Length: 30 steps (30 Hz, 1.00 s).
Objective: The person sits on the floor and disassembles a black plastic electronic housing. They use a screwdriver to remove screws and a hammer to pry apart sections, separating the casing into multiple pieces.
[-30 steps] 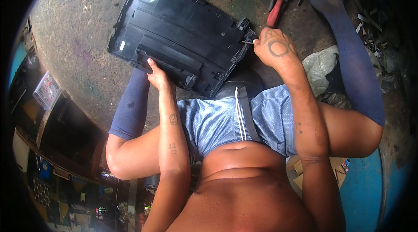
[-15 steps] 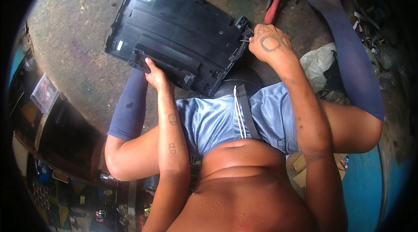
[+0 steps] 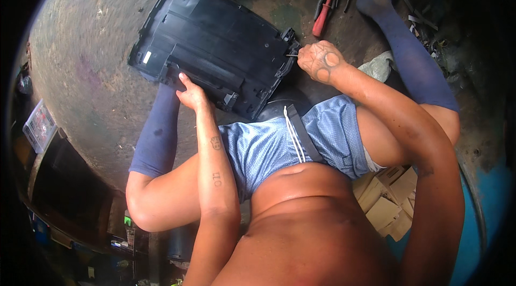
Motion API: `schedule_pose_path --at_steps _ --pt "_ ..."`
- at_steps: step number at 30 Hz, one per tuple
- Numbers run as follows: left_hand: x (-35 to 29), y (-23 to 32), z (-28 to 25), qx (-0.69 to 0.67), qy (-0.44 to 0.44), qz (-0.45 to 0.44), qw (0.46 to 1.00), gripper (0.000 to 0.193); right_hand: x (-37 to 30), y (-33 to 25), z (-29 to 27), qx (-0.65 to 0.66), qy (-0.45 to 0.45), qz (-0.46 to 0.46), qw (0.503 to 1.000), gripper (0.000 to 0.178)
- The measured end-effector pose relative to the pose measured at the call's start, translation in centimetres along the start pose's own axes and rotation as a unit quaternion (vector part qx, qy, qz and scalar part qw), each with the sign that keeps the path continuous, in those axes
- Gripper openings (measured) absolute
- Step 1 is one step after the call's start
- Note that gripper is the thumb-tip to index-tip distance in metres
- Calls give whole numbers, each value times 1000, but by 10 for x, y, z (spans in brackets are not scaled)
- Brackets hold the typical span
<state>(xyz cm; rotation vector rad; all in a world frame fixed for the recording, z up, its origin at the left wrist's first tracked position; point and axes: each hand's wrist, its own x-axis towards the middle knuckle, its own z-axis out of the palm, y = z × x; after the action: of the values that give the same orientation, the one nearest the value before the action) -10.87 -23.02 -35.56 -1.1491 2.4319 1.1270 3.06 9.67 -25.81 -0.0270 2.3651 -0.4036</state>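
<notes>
A large black plastic panel [image 3: 215, 44], ribbed and with clips along its edges, is tilted in front of me between my legs. My left hand [image 3: 192, 92] grips its near left edge, thumb on top and the other fingers hidden beneath. At the panel's right edge, my right hand [image 3: 321, 60] is closed in a fist around a screwdriver-like tool [image 3: 293, 55]. Only its thin metal shaft shows, reaching to the clips at the panel's corner; the handle is hidden in the fist.
A red-handled tool [image 3: 321, 22] lies on the stained floor beyond my right hand, beside dark tools. A rounded black object [image 3: 285, 102] sits by my shorts. Crumpled plastic [image 3: 379, 66], cardboard pieces [image 3: 389, 200] and a white plastic basket [image 3: 40, 125] lie around me.
My right elbow has swung outward to the right, and the right fist has turned and shifted slightly left and down at the panel's edge. The left hand keeps its hold.
</notes>
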Motion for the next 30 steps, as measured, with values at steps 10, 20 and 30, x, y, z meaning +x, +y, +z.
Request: schedule_pose_path --at_steps 10,20,30 --pt "3 -1 1 10 -12 7 1000 74 4 -14 -6 175 144 130 965 23" --pt "4 0 -7 -40 -111 -50 992 61 18 -13 -22 67 -15 82 994 20" --pt "-171 37 25 -18 -464 -34 885 24 -5 11 9 -122 158 -221 955 11"
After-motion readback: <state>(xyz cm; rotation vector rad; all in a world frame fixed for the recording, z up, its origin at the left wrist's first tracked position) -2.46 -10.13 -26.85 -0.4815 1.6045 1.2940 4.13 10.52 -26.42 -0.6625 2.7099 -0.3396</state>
